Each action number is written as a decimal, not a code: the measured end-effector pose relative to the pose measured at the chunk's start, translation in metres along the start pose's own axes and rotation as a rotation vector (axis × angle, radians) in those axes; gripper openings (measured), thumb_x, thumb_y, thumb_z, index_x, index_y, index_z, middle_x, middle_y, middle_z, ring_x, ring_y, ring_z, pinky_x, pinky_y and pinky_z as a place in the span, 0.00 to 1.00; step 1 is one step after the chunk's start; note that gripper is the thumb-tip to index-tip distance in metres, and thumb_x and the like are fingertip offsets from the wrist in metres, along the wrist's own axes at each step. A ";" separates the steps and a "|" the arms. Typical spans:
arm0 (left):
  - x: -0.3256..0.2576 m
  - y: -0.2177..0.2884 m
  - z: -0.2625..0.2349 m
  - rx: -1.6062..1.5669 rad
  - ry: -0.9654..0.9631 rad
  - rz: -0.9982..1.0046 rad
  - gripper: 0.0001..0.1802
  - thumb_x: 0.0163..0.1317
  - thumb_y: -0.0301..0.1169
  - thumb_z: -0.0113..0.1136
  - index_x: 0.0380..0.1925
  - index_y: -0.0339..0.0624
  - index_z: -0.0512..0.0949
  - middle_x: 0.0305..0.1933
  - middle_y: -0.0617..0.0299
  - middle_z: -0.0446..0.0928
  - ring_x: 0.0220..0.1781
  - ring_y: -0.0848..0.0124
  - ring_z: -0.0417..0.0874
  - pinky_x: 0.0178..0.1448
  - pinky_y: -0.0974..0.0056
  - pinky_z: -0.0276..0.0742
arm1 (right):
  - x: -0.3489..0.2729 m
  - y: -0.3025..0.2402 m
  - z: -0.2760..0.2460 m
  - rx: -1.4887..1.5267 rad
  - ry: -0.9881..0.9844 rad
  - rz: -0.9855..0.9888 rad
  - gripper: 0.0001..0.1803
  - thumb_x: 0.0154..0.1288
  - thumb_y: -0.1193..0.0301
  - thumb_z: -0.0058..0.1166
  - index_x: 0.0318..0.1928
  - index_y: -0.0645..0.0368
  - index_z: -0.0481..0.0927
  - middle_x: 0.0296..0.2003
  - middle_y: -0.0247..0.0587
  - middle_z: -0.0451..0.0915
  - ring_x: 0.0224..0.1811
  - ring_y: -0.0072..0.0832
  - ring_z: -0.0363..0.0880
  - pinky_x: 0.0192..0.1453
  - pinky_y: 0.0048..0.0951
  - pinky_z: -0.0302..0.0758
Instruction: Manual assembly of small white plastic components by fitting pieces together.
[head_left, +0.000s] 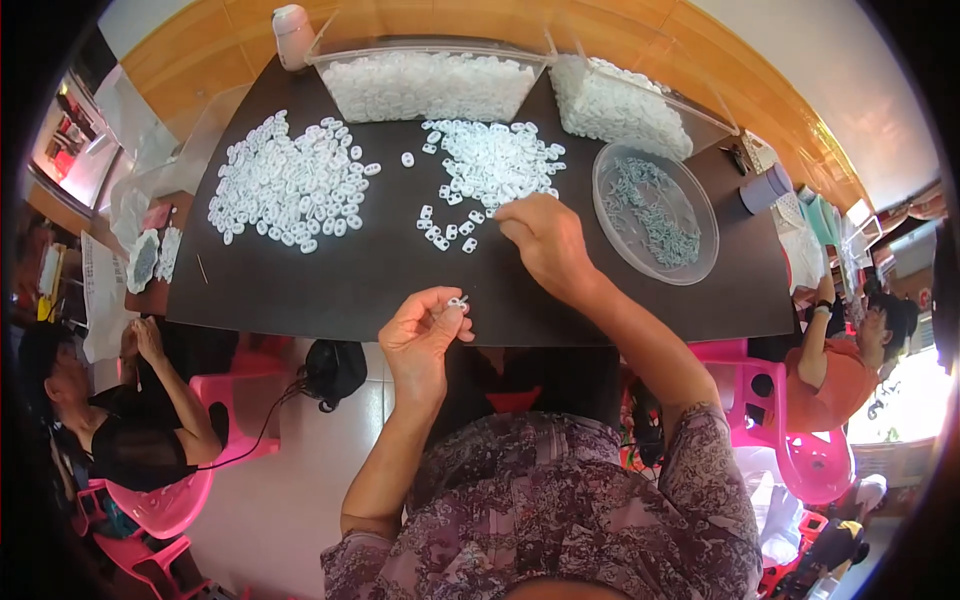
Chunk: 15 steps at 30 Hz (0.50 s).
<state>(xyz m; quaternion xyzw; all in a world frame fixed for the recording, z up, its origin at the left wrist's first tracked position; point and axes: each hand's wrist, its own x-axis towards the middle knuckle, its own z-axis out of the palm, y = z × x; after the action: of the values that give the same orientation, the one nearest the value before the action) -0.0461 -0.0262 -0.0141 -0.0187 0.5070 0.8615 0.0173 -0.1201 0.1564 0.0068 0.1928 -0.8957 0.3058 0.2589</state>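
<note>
Left hand (415,345) pinches one white, two-holed plastic piece (457,303); whether right hand (548,240) grips, I can't tell; a white plastic heap (495,165) remains.

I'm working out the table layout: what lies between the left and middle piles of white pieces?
A single loose white oval piece lies on the dark tabletop between the left pile and the middle pile, as the head view shows.

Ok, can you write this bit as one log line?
left hand: pinching small white piece | right hand: at near edge of white pile | round tray: blue-grey bits inside
</note>
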 end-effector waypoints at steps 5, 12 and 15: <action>0.000 -0.003 -0.003 0.007 -0.014 0.002 0.08 0.57 0.19 0.58 0.38 0.29 0.77 0.30 0.58 0.77 0.27 0.74 0.77 0.32 0.69 0.78 | 0.044 0.019 0.027 -0.194 0.057 -0.145 0.07 0.49 0.78 0.55 0.31 0.55 0.81 0.22 0.43 0.72 0.31 0.41 0.73 0.34 0.39 0.69; 0.003 -0.005 -0.001 -0.045 -0.043 -0.016 0.08 0.58 0.20 0.58 0.38 0.28 0.76 0.30 0.58 0.77 0.28 0.75 0.77 0.35 0.70 0.78 | 0.079 0.036 0.060 -0.267 -0.037 -0.245 0.07 0.47 0.78 0.54 0.30 0.55 0.80 0.24 0.45 0.72 0.32 0.43 0.72 0.34 0.41 0.68; 0.003 -0.005 -0.003 -0.058 -0.049 -0.019 0.08 0.58 0.20 0.58 0.38 0.28 0.76 0.31 0.58 0.78 0.28 0.75 0.77 0.35 0.70 0.78 | 0.107 0.027 0.075 -0.290 -0.037 -0.312 0.07 0.46 0.78 0.54 0.28 0.56 0.80 0.24 0.46 0.72 0.31 0.43 0.71 0.34 0.42 0.69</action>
<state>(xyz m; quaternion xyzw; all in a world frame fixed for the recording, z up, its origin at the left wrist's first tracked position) -0.0491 -0.0263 -0.0202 -0.0029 0.4809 0.8760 0.0373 -0.2446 0.1078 0.0058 0.2955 -0.8941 0.1264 0.3118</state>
